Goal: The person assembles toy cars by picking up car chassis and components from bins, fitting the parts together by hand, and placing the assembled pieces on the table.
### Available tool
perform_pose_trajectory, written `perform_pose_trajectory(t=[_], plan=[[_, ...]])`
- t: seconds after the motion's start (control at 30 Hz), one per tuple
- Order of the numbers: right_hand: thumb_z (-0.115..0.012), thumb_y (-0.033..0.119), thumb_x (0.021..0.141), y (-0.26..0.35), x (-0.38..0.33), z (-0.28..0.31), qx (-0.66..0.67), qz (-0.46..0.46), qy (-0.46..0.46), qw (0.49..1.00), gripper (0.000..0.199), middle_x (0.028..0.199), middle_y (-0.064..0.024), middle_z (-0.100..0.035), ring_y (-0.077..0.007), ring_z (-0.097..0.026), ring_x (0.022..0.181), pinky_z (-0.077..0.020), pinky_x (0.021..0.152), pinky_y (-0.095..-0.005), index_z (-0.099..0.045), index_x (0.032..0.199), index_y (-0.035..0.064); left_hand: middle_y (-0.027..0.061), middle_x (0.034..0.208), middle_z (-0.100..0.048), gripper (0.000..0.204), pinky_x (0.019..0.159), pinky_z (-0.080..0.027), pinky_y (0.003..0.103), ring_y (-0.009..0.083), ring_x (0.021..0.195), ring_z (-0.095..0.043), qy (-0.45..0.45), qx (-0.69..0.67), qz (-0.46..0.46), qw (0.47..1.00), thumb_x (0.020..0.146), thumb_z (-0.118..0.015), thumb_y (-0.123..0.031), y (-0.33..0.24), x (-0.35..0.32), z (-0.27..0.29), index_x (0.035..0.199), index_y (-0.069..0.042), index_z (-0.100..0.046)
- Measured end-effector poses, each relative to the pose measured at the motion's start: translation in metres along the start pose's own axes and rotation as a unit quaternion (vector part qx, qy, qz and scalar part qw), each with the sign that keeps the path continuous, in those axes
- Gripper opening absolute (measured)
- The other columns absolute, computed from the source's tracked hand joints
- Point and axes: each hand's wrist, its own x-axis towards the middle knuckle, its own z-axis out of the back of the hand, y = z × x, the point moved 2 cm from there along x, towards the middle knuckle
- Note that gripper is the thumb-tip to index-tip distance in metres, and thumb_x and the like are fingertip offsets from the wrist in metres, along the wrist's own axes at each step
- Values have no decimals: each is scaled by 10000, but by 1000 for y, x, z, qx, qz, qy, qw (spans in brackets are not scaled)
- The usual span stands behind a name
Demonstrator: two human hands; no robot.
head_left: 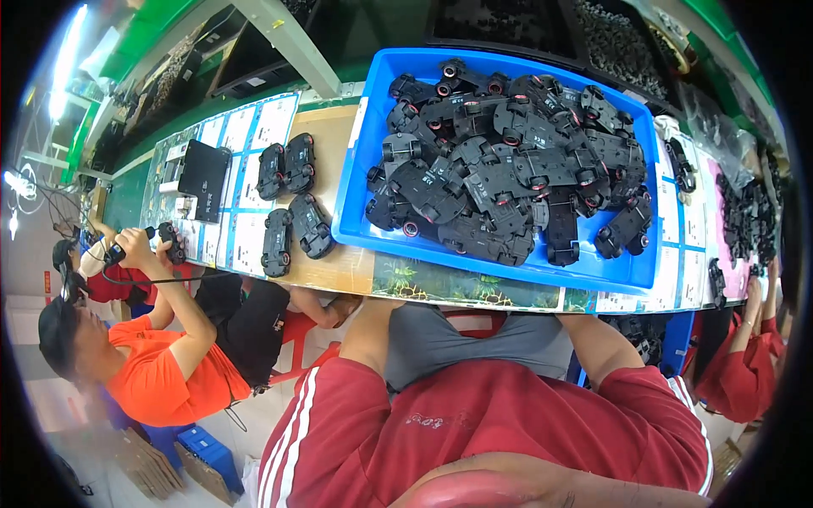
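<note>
Neither of my hands shows. My left arm (pixel 369 334) and my right arm (pixel 600 345) reach down to the table's front edge and pass out of sight there, on either side of my lap. Right in front of me a large blue bin (pixel 345 212) stands on the table, heaped with black toy car chassis (pixel 508 173), many lying wheels up, with red rings on their wheels. Left of the bin, several more black toy cars (pixel 310 227) rest on a cardboard sheet (pixel 339 275).
At left, a person in orange (pixel 161 372) holds a cabled power screwdriver (pixel 118 251) and a black toy car (pixel 173 244). A black-and-white box (pixel 203 182) stands on the table. Another person in red (pixel 741 377) works at right, beside black parts (pixel 749 212).
</note>
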Motion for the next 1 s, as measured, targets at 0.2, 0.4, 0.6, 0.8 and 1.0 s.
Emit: perform_pose_trajectory(t=[0.2, 0.4, 0.6, 0.8, 1.0], plan=[[-546, 393, 917, 13, -4, 10, -16, 3, -6, 1000, 435, 1366, -125, -578, -346, -520, 1256, -382, 1067, -509, -618, 1282, 167, 180, 1442, -516, 548, 1140, -325, 512, 383, 1340, -462, 1, -15, -53, 998, 975, -423, -437, 2, -19, -12, 1372, -84, -561], [-551, 390, 916, 17, -26, 21, -17, -4, 3, 1000, 433, 1361, -126, -581, -344, -522, 1253, -384, 1065, -507, -620, 1279, 164, 203, 1379, -565, 459, 1106, -364, 504, 374, 1301, -509, -4, -1, -84, 996, 970, -413, -331, -12, -28, -1, 1264, -58, -636], [-556, 386, 915, 13, -29, 16, -15, -14, 27, 999, 431, 1356, -128, -584, -342, -524, 1251, -386, 1062, -505, -622, 1277, 161, 195, 1367, -577, 466, 1099, -371, 504, 374, 1288, -521, 8, 20, -81, 997, 967, -418, -334, 1, -33, -9, 1276, -55, -628], [-561, 383, 914, 0, -41, 20, 22, -10, 66, 997, 428, 1352, -129, -587, -340, -526, 1249, -389, 1060, -504, -623, 1274, 158, 194, 1448, -502, 538, 1136, -327, 508, 373, 1348, -455, 117, 7, -27, 993, 969, -437, -430, 9, -29, -19, 1353, -75, -565], [-566, 379, 913, 1, -10, -5, 30, -13, 92, 995, 426, 1347, -131, -590, -338, -529, 1246, -391, 1058, -502, -625, 1271, 155, 203, 1475, -464, 564, 1136, -325, 512, 389, 1344, -451, 90, 13, -30, 995, 957, -464, -443, 19, -27, -25, 1382, -79, -533]])
